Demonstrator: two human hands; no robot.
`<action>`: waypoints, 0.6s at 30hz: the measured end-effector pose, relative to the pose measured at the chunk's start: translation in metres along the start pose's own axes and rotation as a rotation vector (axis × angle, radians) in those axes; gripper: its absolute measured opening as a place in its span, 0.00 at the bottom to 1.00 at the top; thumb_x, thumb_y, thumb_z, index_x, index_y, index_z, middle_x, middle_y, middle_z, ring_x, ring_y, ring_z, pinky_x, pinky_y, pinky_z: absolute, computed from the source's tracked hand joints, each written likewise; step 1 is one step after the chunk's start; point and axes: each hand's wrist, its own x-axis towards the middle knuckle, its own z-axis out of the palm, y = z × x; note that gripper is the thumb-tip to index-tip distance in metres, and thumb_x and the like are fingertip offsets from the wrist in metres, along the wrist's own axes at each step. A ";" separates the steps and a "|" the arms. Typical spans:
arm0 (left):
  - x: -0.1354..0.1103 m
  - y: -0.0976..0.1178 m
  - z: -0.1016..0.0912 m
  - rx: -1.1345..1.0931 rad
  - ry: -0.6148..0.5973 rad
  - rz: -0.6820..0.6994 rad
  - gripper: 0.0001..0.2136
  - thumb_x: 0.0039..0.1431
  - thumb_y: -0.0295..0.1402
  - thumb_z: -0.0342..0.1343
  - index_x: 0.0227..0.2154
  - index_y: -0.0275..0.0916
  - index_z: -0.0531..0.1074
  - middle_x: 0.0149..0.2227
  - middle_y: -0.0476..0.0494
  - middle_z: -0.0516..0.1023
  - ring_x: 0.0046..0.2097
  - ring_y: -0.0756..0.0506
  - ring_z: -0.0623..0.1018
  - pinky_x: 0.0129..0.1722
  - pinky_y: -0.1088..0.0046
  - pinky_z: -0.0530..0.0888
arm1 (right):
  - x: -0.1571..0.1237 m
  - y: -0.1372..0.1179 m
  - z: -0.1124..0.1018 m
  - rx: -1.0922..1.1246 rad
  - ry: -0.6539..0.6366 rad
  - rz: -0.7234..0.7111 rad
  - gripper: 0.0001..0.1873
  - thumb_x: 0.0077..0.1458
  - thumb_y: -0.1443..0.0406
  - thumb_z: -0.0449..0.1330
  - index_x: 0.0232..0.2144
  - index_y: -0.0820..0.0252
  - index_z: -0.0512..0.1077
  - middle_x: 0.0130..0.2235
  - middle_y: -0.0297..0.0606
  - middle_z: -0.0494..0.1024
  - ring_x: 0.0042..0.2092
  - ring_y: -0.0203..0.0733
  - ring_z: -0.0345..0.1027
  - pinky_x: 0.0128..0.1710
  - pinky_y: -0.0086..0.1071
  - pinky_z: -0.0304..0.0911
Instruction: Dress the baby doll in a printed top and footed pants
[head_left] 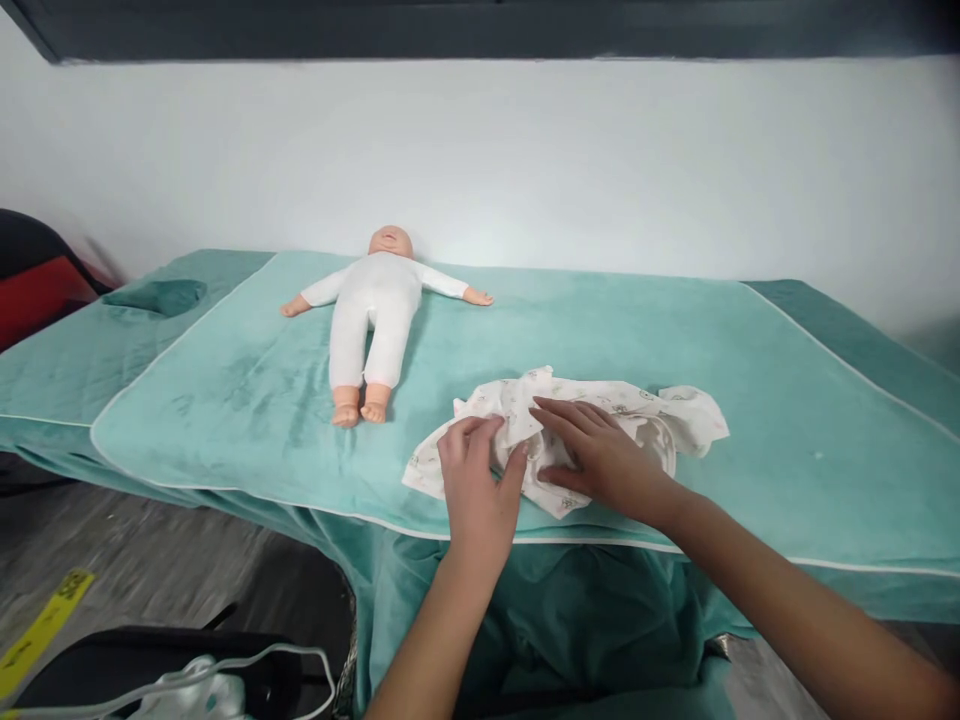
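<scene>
A crumpled white baby garment with a small print lies near the front edge of the table. My left hand rests on its left part, fingers bent and the thumb standing apart from them. Over the middle of the cloth is my right hand, its fingers stretched out to the left and its thumb apart below. Both hands touch the cloth, and no firm grip shows. A baby doll with a white cloth body lies on its back to the left, arms spread and feet towards me.
A green velvety cover with white piping drapes the long table. The white wall rises behind it. At lower left are a black chair, a white cable and yellow floor tape. A red and black seat stands at far left.
</scene>
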 end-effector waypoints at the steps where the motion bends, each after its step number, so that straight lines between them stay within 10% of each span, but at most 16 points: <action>1: 0.003 -0.001 -0.001 -0.008 -0.031 0.011 0.08 0.56 0.37 0.64 0.38 0.44 0.79 0.44 0.40 0.75 0.52 0.37 0.71 0.57 0.56 0.65 | -0.001 0.002 0.001 -0.007 -0.008 -0.002 0.38 0.61 0.53 0.61 0.69 0.46 0.53 0.68 0.42 0.63 0.66 0.57 0.59 0.64 0.57 0.57; 6: 0.023 -0.001 -0.018 -0.185 0.200 -0.257 0.07 0.61 0.39 0.59 0.34 0.41 0.73 0.31 0.48 0.73 0.35 0.46 0.72 0.42 0.68 0.70 | -0.008 0.018 -0.003 -0.054 0.029 0.244 0.34 0.60 0.49 0.60 0.65 0.51 0.60 0.62 0.46 0.70 0.60 0.61 0.66 0.56 0.57 0.64; 18: 0.048 0.015 -0.056 -0.669 0.644 -0.266 0.08 0.64 0.38 0.57 0.38 0.40 0.67 0.43 0.46 0.79 0.48 0.48 0.78 0.51 0.69 0.74 | -0.008 0.044 -0.015 0.112 0.315 0.552 0.11 0.60 0.61 0.52 0.39 0.53 0.73 0.38 0.38 0.79 0.39 0.48 0.73 0.39 0.41 0.66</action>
